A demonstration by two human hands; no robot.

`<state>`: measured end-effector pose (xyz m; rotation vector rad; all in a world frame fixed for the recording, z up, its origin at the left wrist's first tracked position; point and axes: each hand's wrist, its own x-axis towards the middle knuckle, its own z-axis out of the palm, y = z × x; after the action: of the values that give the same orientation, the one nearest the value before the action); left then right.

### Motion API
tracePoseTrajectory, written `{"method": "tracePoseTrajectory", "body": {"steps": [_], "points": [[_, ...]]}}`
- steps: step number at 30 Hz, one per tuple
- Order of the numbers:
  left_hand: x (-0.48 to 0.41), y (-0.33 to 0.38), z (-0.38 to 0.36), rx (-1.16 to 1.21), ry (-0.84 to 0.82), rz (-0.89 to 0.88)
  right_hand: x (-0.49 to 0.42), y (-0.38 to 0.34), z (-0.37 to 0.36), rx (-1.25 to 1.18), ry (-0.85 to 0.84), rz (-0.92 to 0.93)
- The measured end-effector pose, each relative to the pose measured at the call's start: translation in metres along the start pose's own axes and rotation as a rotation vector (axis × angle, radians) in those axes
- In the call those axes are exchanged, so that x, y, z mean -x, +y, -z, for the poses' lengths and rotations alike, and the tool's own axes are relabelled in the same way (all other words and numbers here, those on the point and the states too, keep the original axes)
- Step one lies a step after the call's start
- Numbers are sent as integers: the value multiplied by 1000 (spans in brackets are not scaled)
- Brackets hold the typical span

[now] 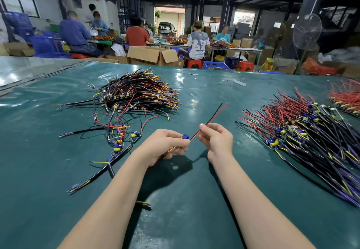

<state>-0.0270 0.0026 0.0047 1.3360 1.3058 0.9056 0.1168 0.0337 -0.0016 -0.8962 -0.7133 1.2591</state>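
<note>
Left hand [165, 144] had its fingers [181, 141] curled round a small circuit board with a blue part [185, 137]. Right hand [216, 139] pinched its thin red-and-black wire pair [211, 119]. All this was just above the glossy green tabletop [194, 200], between a tangled multicoloured wire heap [140, 91] and a red-and-black wire pile [303, 132].

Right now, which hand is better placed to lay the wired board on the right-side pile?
Probably the right hand: it pinches the red and black wires and is nearer that pile.
</note>
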Motion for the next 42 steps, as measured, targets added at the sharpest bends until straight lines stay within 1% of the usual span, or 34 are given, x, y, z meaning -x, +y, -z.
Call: {"method": "tracePoseTrajectory", "body": {"steps": [4,7,9,12,13,16,19,21,23,26,29,32,34,39,40,42], "points": [[2,1,5,-58,-96,-2,-7,-5,8,-137,110,-31],[4,2,2,-43,-190,5,-13,-9,17,-234,186,-64],[3,3,-1,-30,-175,-12,-15,-10,19,-221,213,-70],[1,1,-5,-122,-51,-40,-17,-10,18,-159,186,-51],[0,0,-8,-146,-40,-39,-18,-9,18,-165,174,-48],[1,1,-16,-138,-74,-46,-18,-9,18,-202,165,-52],[0,1,-17,-199,-88,-61,-18,-11,19,-220,161,-51],[2,1,-16,-221,-101,-49,-18,-13,19,-214,171,-81],[3,2,-16,-194,-114,-42,-19,-14,20,-234,199,-135],[4,2,-17,-59,-164,-31,-22,-15,23,-332,212,-208],[5,2,-17,-50,-194,-49,-22,-14,22,-345,204,-206],[5,2,-13,-58,-140,-64,-19,-15,18,-230,135,-144],[3,1,-11,-4,-61,-56,-15,-14,14,-138,28,-170],[0,1,-9,140,70,-41,3,-5,0,189,-413,-276],[0,1,-9,147,75,-37,5,-4,-1,232,-459,-277],[0,0,-9,112,56,-36,7,-1,-3,302,-462,-270]]}}
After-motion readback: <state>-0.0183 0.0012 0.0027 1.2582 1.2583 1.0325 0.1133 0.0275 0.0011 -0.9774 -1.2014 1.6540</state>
